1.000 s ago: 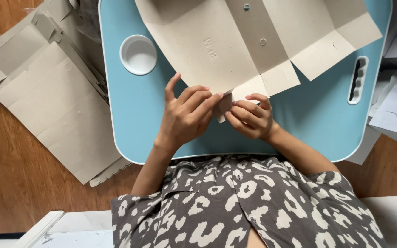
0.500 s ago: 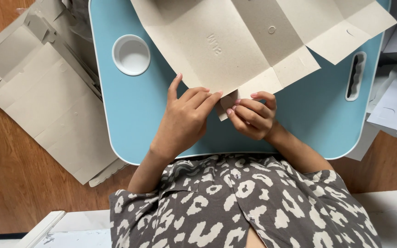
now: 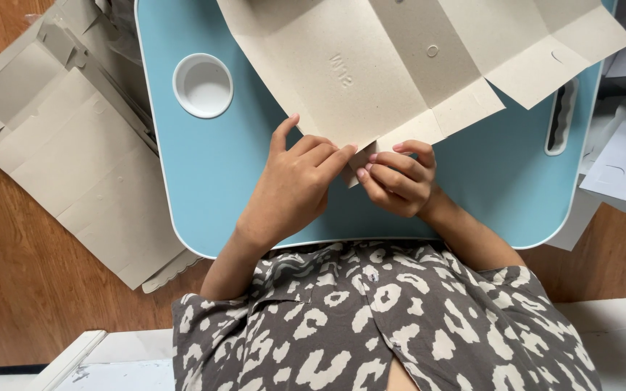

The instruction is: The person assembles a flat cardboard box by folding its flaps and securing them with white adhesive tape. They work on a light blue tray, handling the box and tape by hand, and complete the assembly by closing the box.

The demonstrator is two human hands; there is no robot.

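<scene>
I am pinching the small near flap of the flat cardboard sheet between my curled left hand and right hand, keeping the sheet spread across the blue tray so the crease is staying supported.

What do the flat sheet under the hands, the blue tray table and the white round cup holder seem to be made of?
Flat sheet: grey-beige cardboard, matte, with creased fold lines and cut flaps. Both the left hand and right hand pinch its near corner.
Blue tray table: probably plastic or coated board; smooth, even colour, white rim.
Cup holder: likely moulded plastic, smooth and faintly glossy.
</scene>
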